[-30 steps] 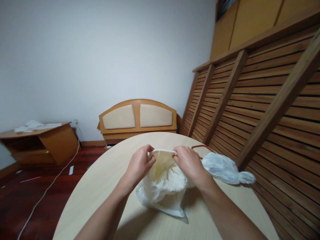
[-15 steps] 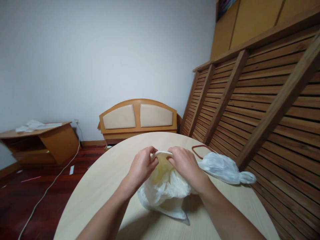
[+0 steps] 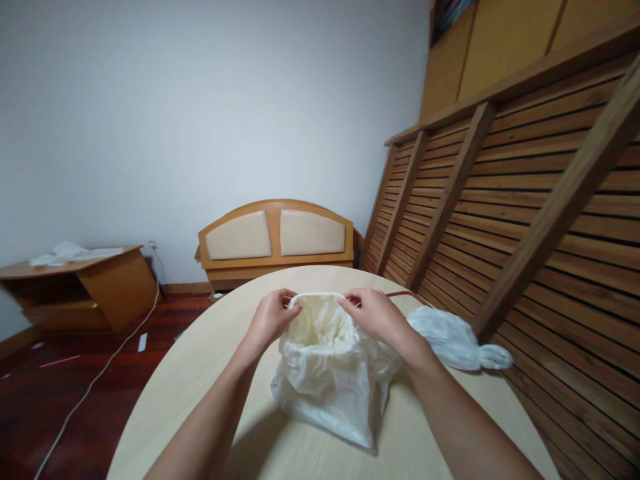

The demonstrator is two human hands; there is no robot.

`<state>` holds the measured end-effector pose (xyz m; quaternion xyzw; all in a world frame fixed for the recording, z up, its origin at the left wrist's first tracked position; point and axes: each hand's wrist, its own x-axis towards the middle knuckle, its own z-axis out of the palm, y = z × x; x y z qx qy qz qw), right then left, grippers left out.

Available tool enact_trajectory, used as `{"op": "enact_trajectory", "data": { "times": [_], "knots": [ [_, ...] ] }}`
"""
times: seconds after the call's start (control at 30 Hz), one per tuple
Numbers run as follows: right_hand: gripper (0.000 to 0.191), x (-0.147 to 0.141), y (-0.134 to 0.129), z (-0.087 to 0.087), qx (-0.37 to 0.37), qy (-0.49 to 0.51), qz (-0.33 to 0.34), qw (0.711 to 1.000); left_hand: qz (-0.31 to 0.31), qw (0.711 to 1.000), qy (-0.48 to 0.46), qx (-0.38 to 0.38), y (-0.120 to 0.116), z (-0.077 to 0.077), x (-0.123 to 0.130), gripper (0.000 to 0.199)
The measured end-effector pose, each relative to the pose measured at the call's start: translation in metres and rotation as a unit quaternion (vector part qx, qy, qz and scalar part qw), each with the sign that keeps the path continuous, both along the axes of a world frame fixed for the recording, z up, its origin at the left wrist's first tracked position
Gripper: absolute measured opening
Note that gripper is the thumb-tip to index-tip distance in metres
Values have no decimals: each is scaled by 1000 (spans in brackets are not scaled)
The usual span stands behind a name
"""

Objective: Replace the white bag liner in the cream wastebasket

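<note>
A white plastic bag [image 3: 325, 393] stands on the round pale table [image 3: 190, 373] in front of me, its mouth spread wide and its pale yellowish inside in view. At the left end of the far rim, my left hand [image 3: 274, 315] pinches the edge between thumb and fingers. The right end of that same rim is pinched by my right hand [image 3: 377, 319]. The rim stretches taut between the two hands. What lies deep inside the bag cannot be made out.
A knotted white plastic bag [image 3: 447, 339] lies on the table's right side, by a brown loop [image 3: 400, 293] partly hidden behind my right hand. Wooden slatted panels [image 3: 540, 220] lean close on the right. Beyond the table stands a headboard [image 3: 275, 233]; a low cabinet [image 3: 110, 287] is at left.
My hands have moved apart, my left hand leftward and my right hand slightly rightward. The bag's mouth has opened wider, and its near side now stands up higher.
</note>
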<state>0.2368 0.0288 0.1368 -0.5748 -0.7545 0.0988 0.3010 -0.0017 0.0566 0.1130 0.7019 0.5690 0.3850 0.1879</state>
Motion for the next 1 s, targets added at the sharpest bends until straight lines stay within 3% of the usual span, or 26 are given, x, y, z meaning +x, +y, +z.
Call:
{"op": "enact_trajectory", "data": {
  "times": [0.3, 0.47, 0.6, 0.73, 0.87, 0.93, 1.0],
  "knots": [
    [30, -1, 16, -14, -9, -11, -69, 998, 7, 1000, -24, 19, -1, 2, 2, 39],
    [31, 0, 17, -15, -20, -18, -92, 995, -6, 999, 13, 35, -15, 7, 11, 40],
    [31, 2, 15, -12, -30, -27, -101, 994, -81, 991, 51, 93, -46, 16, 33, 26],
    [39, 4, 10, -8, -45, -50, -89, 994, -148, 979, 119, 73, -72, 20, 54, 35],
    [49, 7, 4, -2, -57, -76, -77, 993, -176, 970, 169, 8, -74, 18, 55, 27],
    [43, 11, 1, 2, -35, -69, -83, 994, -178, 967, 183, 6, -70, 20, 48, 18],
    [33, 15, -2, 7, 15, -49, -48, 998, -181, 966, 187, 13, -65, 22, 39, 14]
  ]
}}
